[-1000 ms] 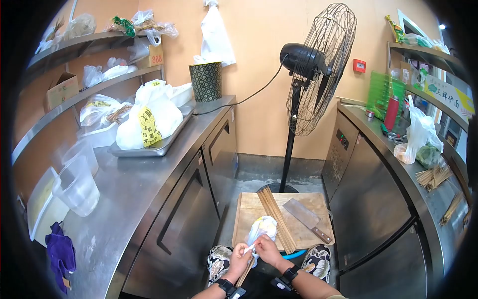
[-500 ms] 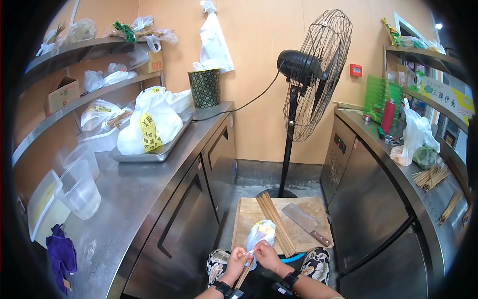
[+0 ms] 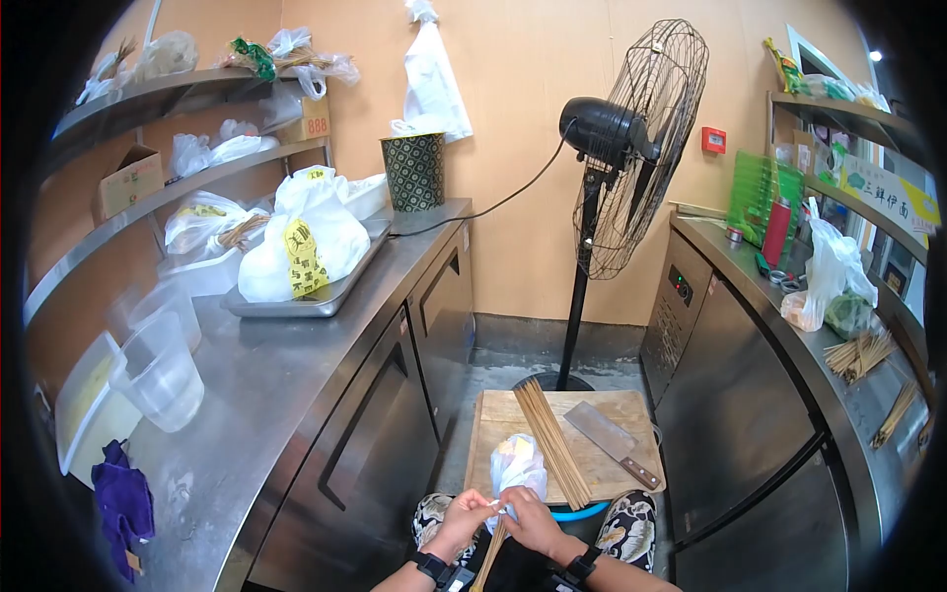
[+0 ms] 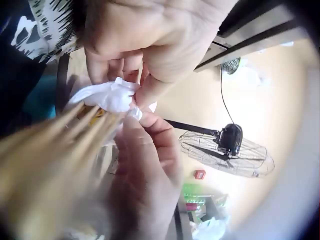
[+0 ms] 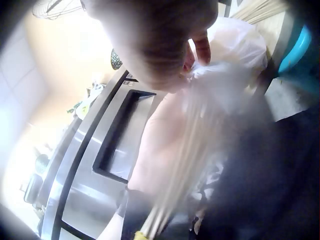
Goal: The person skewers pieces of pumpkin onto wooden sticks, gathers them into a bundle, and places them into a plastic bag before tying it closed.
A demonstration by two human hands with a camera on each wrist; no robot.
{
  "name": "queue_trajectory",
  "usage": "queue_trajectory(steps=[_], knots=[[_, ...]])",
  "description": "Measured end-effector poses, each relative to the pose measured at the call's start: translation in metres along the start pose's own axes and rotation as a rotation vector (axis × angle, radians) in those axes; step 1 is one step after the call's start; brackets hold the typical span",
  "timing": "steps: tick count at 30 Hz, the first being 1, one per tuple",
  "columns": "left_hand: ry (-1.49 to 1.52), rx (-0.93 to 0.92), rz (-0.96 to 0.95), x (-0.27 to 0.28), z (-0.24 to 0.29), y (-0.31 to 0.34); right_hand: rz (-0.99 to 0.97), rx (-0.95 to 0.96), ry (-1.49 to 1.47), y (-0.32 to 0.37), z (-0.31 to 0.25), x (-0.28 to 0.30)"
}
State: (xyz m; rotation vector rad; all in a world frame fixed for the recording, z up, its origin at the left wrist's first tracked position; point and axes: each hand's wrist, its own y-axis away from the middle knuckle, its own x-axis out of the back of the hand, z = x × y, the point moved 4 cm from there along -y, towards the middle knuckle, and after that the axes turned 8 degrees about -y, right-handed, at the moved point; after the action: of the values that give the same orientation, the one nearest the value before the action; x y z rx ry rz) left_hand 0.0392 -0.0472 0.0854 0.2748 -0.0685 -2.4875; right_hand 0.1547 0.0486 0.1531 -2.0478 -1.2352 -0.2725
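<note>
In the head view, a white plastic bag [image 3: 519, 462] with yellowish contents rests against the near edge of the wooden board [image 3: 481, 434]. Thin wooden skewers [image 3: 489, 558] stick out of its neck toward my body. My left hand [image 3: 460, 523] pinches a twisted end of the bag's plastic between thumb and fingers. Opposite it, my right hand [image 3: 531, 519] pinches the plastic too, fingertips close to the left ones. The left wrist view has the gathered white plastic [image 4: 112, 97] bunched around the skewers. Blurred skewers [image 5: 182, 160] run below both hands in the right wrist view.
On the board lie a bundle of loose skewers [image 3: 552, 442] and a cleaver [image 3: 600, 430]. Behind it stands a black fan [image 3: 602, 138]. Steel counters flank me: the left [image 3: 286, 365] carries a tray with a white bag, the right [image 3: 789, 335] bags and more skewers.
The bag and its skewers have turned slightly, the skewers now pointing more straight back toward my body. Both hands stay at the bag's neck, their fingers shifting on the twisted plastic.
</note>
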Motion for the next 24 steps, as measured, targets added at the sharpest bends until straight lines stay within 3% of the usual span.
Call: queue_trajectory(steps=[3, 6, 9, 13, 14, 17, 20, 23, 24], knots=[[-0.282, -0.259, -0.015, -0.015, 0.026, 0.009, -0.007, -0.034, 0.026, -0.004, 0.012, -0.001], [-1.065, -0.586, 0.095, -0.027, 0.061, 0.021, -0.062, -0.077, -0.032, -0.008, 0.028, -0.008], [-1.289, -0.954, 0.127, -0.036, 0.064, 0.020, -0.234, -0.197, -0.088, -0.012, 0.033, -0.006], [-1.333, -0.954, 0.127, -0.045, 0.072, 0.027, -0.416, -0.333, -0.297, -0.016, 0.058, -0.004], [-1.294, -0.956, 0.133, -0.045, 0.071, 0.026, -0.438, -0.281, -0.285, -0.015, 0.061, -0.004], [-1.229, -0.923, 0.142, -0.042, 0.069, 0.023, -0.499, -0.613, -0.450, -0.013, 0.064, -0.006], [-1.275, -0.836, 0.105, -0.037, 0.070, 0.023, -0.456, -0.532, -0.307, -0.015, 0.046, 0.000], [-1.317, -0.820, 0.058, -0.041, 0.071, 0.026, -0.218, 0.070, 0.239, -0.007, 0.035, 0.002], [-1.317, -0.828, 0.055, -0.041, 0.070, 0.026, -0.229, 0.003, 0.294, -0.008, 0.018, 0.009]])
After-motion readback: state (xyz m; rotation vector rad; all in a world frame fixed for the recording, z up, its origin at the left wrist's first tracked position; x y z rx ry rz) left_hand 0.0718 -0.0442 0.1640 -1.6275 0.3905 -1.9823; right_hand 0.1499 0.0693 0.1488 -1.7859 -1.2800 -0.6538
